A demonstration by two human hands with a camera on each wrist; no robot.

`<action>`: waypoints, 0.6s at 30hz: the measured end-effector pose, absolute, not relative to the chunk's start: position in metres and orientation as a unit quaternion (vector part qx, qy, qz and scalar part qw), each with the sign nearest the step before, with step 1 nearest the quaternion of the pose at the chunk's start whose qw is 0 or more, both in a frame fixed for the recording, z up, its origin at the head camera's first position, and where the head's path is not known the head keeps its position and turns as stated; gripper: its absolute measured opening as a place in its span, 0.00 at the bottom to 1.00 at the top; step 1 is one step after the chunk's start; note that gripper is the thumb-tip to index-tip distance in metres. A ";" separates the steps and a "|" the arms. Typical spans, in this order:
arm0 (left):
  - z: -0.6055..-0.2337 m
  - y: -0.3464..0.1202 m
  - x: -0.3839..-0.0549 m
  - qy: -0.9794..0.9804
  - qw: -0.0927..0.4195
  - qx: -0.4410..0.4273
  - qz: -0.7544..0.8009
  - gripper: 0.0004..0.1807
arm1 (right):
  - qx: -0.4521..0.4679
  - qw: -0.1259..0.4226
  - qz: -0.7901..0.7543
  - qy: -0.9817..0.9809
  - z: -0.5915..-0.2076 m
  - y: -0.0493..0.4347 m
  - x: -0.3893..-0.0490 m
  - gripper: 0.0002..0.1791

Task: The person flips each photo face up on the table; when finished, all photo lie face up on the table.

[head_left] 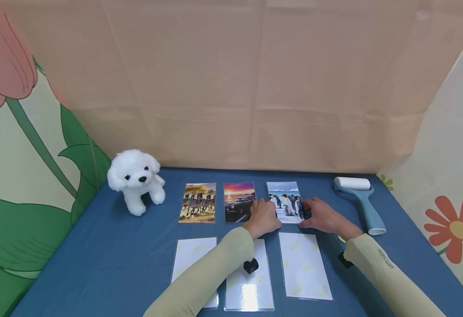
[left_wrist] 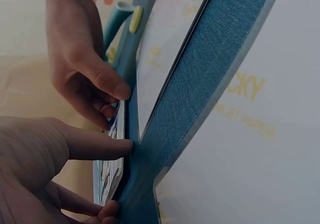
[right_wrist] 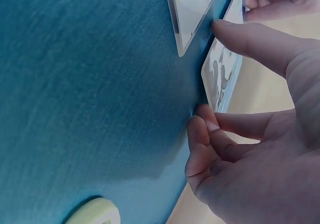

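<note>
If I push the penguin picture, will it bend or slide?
The penguin picture has straight edges, so it's probably fairly stiff. It looks thin, so it's likely light and might slide easily. Being flat, it probably won't roll.

Yellow print on a white sheet [left_wrist: 235, 149] in the left wrist view seems to end in "KY"; the smaller line beneath it is too faint to read. Dark lettering on the right sleeve [head_left: 390, 275] is illegible.
</note>
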State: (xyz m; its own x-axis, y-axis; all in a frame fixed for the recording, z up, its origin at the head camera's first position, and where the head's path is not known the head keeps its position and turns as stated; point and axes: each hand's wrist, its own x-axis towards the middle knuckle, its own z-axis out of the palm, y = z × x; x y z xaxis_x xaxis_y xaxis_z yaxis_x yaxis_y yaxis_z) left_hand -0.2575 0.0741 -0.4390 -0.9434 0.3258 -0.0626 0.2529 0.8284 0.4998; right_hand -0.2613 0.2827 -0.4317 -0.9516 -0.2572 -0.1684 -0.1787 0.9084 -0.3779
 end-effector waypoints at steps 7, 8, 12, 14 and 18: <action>-0.435 0.074 -0.257 0.957 0.073 0.147 0.241 0.13 | -0.109 0.113 -0.174 0.972 -0.431 0.280 -0.265 0.44; -0.435 0.074 -0.256 0.957 0.073 0.146 0.240 0.13 | -0.110 0.113 -0.172 0.972 -0.431 0.280 -0.265 0.44; -0.434 0.073 -0.256 0.959 0.075 0.145 0.230 0.14 | -0.109 0.115 -0.163 0.974 -0.431 0.278 -0.264 0.43; -0.435 0.072 -0.256 0.960 0.075 0.146 0.227 0.14 | -0.106 0.117 -0.161 0.974 -0.432 0.277 -0.264 0.43; -0.435 0.071 -0.256 0.960 0.076 0.148 0.227 0.15 | -0.102 0.119 -0.159 0.975 -0.434 0.275 -0.264 0.42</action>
State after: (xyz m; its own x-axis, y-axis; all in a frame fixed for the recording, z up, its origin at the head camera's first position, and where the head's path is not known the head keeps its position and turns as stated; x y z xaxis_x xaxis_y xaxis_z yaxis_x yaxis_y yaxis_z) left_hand -0.2558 0.0708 -0.4354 -0.9443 0.3195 -0.0794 0.2502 0.8531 0.4578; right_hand -0.2636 0.2749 -0.4344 -0.9512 -0.2363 -0.1987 -0.1607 0.9285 -0.3347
